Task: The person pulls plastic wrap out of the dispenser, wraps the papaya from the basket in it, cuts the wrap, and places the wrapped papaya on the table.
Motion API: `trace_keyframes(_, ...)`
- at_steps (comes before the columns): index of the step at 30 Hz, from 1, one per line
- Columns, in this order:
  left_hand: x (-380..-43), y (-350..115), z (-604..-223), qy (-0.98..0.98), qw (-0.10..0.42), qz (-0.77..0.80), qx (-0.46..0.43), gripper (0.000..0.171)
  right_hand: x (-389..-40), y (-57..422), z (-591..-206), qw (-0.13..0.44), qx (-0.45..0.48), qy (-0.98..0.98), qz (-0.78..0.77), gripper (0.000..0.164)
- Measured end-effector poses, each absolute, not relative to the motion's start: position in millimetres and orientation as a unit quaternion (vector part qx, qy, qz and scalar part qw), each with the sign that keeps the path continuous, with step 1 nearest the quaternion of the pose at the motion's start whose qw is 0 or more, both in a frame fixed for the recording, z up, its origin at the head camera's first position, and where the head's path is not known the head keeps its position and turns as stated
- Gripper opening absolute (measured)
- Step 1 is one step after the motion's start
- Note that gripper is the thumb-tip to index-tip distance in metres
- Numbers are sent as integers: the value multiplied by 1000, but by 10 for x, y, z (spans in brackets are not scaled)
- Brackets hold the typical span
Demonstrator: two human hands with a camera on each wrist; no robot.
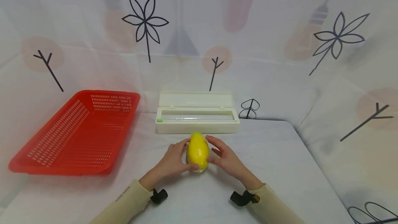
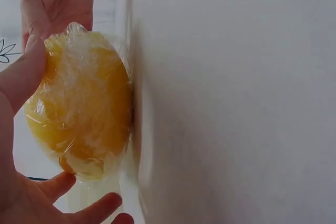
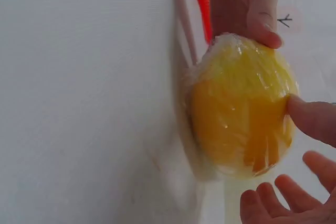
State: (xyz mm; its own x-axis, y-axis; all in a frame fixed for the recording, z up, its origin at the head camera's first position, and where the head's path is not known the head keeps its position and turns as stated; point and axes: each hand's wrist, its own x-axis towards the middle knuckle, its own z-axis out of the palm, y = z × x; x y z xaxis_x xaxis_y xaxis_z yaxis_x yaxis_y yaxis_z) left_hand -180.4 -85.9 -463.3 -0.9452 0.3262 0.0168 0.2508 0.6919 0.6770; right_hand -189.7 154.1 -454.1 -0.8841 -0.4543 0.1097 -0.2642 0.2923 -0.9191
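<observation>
A yellow oval fruit (image 1: 198,152), wrapped in crinkled cling film, sits on the white table between the two hands. Its exact kind is not clear. The left hand (image 1: 174,160) holds it from the left, thumb at the near end and a forefinger at the far end. In the left wrist view the film bunches loosely on the fruit (image 2: 86,106). From the right, the right hand (image 1: 226,159) touches the fruit with its thumb (image 3: 310,119). The other fingers of that hand are spread and stand apart from the fruit in the right wrist view.
Just behind the fruit stands a white cling film dispenser (image 1: 199,127), its lid raised and a roll inside. A red perforated plastic basket (image 1: 112,153) lies to the left. Patterned cloth (image 1: 273,78) hangs at the back, and the table's edge (image 1: 323,172) runs along the right.
</observation>
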Motion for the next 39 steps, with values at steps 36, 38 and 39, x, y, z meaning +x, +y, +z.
trace_keyframes(36, -1910, -920, -4622, 890, 122, 389, 202, 117, -1977, 1661, -4669, 124, -250, 802, -528, 75)
trace_keyframes(38, -1906, -926, -4621, 894, 123, 382, 198, 117, -1977, 1663, -4674, 127, -249, 799, -533, 75)
trace_keyframes(39, -1905, -930, -4623, 896, 125, 380, 195, 117, -1978, 1666, -4678, 127, -247, 798, -535, 75)
